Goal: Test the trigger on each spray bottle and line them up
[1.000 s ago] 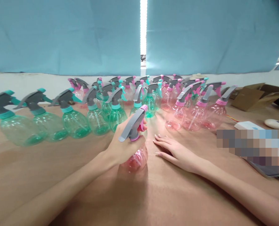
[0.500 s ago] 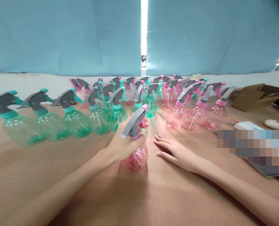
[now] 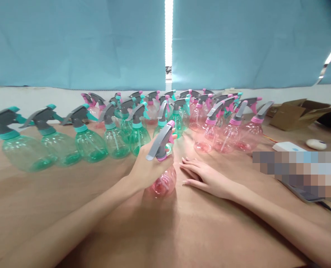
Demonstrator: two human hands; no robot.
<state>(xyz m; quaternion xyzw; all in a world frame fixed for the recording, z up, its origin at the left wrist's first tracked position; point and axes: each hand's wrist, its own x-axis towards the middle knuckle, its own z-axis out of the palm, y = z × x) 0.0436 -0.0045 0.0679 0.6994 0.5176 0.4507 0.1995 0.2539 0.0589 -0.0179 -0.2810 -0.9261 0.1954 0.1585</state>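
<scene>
My left hand is wrapped round the neck of a pink spray bottle with a grey and pink trigger head, near the middle of the table. The bottle's lower body shows below the hand; fingers and palm hide part of its neck and trigger. To the right of it, my right hand rests palm down on the table, fingers stretched out, holding nothing. Just beyond my left hand stands a green spray bottle, one of several in a row that runs to the left.
More pink spray bottles stand to the right, with mixed pink and green ones behind. Farther right are a cardboard box, a white mouse, a white box and a phone-like device with a cable. Blue curtains hang behind.
The view has shifted slightly, so things at the right sit a little farther left. The pink bottle in my left hand appears slightly higher. My right hand stays flat on the table.
</scene>
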